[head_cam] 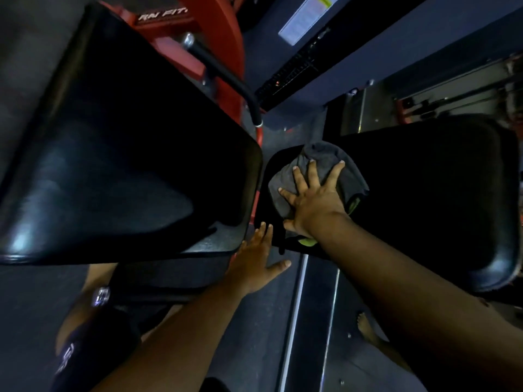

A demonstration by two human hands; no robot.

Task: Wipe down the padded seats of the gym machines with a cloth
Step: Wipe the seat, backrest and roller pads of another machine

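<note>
Right hand (311,202): fingers (335,172) straight and spread wide, pressed flat on a crumpled grey cloth with a yellow-green underside (319,157). Cloth lies directly under palm and fingers, its edges showing past the fingertips and beside the wrist. Cloth sits at the near-left end of a black padded vinyl seat (424,199), right of centre. Left hand (254,261): fingers (264,230) straight, thumb out, holding nothing; appears to hover near the seat's lower left corner, contact unclear in dim light. Left of both, a large glossy black padded backrest (121,154) on a red metal machine frame (215,32). Dark rubber floor (254,335) below.
</note>
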